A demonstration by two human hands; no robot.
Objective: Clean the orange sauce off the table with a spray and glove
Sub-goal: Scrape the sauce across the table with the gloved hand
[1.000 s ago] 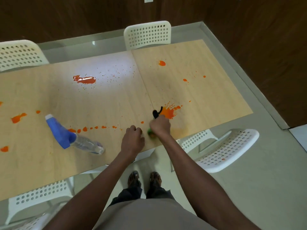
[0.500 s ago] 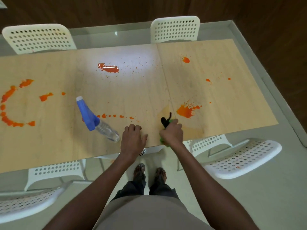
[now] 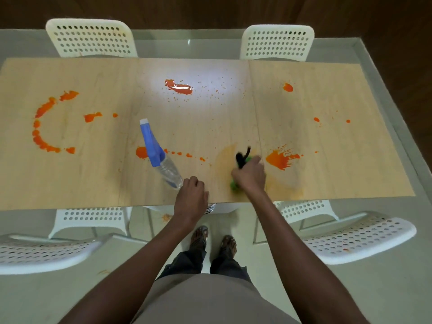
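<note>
The long pale wooden table (image 3: 98, 178) carries orange sauce splatters (image 3: 281, 158), none with readable writing. A clear spray bottle with a blue trigger head (image 3: 157, 152) lies on its side, unlabelled, its base just beside the left hand (image 3: 192, 199), whose fingers curl on the tabletop holding nothing. The right hand (image 3: 250, 174) grips a green and black cleaning glove (image 3: 240, 160), pressed against the table beside the splash.
</note>
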